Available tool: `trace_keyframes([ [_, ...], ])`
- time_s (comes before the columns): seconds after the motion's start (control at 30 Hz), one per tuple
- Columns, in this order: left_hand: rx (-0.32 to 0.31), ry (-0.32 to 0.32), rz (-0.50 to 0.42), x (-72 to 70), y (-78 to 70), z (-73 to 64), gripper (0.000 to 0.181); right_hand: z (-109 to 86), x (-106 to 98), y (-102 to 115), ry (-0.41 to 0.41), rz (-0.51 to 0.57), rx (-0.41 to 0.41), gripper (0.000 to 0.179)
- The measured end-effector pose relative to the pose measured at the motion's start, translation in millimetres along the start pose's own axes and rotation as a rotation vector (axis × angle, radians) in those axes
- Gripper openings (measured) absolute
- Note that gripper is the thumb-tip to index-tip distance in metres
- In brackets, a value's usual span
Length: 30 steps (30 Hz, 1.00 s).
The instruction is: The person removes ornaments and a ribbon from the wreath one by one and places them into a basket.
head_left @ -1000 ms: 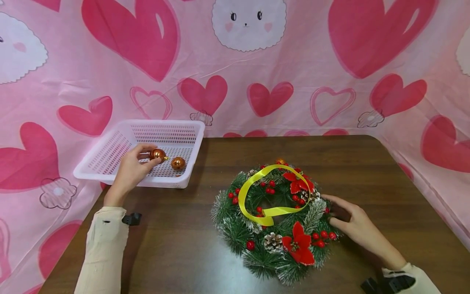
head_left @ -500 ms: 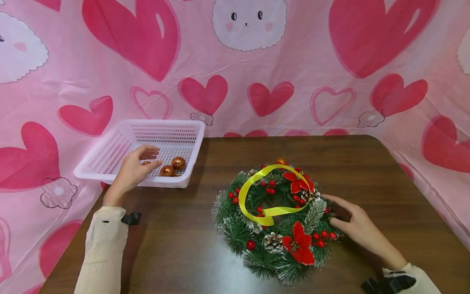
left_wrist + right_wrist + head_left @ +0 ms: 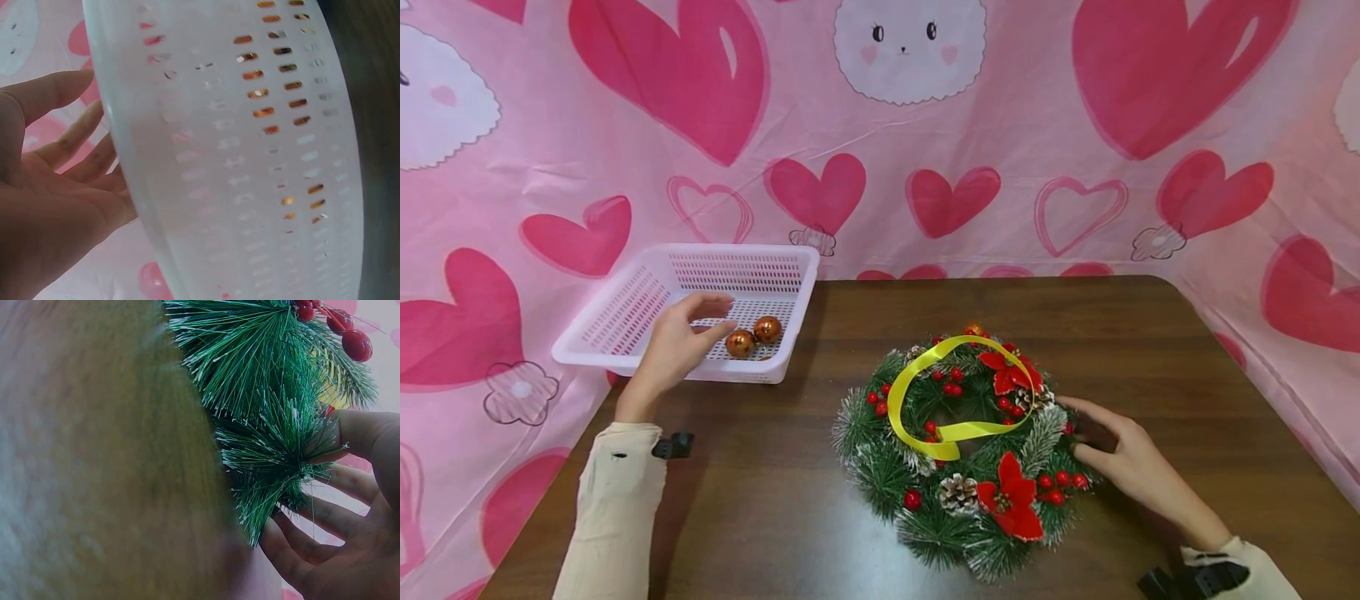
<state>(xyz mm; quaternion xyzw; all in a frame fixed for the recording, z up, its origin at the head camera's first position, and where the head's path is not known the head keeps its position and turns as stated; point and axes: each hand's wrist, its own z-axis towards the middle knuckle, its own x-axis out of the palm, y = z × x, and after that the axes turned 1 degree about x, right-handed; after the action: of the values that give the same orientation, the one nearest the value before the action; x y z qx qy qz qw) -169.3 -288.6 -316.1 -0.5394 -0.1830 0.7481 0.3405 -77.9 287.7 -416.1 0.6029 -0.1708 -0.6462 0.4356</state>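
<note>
In the head view my left hand (image 3: 676,343) hovers over the near side of the white plastic basket (image 3: 655,367), fingers apart and holding nothing. Two shiny copper Christmas balls (image 3: 741,343) lie close together on the basket floor to its right; a bit of another shows at the near wall. Through the basket slots, the left wrist view gives copper glints (image 3: 262,112). My right hand (image 3: 1131,462) grips the right edge of a green Christmas wreath (image 3: 883,479); in the right wrist view, thumb and fingers lie around its needle sprigs (image 3: 269,456).
A loop of yellow ribbon (image 3: 972,431) lies on top of the wreath, among red poinsettias (image 3: 1011,500), pine cones (image 3: 958,495) and red berries. Basket and wreath stand on a brown wooden table (image 3: 775,483). A pink heart-patterned cloth (image 3: 880,125) hangs behind.
My left hand has let a copper ball drop into the basket, where it rolled beside another. The left hand has shifted slightly right, now without a ball. The right hand and wreath stay put.
</note>
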Motion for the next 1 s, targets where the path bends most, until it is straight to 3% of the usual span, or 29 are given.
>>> trace_keyframes([
  [0.37, 0.052, -0.024, -0.023, 6.0, -22.9, -3.0, 0.033, 0.7, 0, 0, -0.005, -0.057, -0.008, 0.06],
  [0.5, 0.08, -0.021, -0.031, 10.4, -30.9, -1.9, 0.031, 2.3, -1, -1, 0.004, -0.031, -0.015, 0.058],
  [0.77, 0.123, 0.012, -0.065, 19.8, -43.0, -2.8, 0.03, 4.6, -5, -4, 0.026, 0.04, -0.035, 0.056],
  [1.0, 0.128, 0.048, -0.089, 28.7, -55.1, -4.1, 0.031, 6.3, -7, -5, 0.028, -0.013, -0.053, 0.057],
])
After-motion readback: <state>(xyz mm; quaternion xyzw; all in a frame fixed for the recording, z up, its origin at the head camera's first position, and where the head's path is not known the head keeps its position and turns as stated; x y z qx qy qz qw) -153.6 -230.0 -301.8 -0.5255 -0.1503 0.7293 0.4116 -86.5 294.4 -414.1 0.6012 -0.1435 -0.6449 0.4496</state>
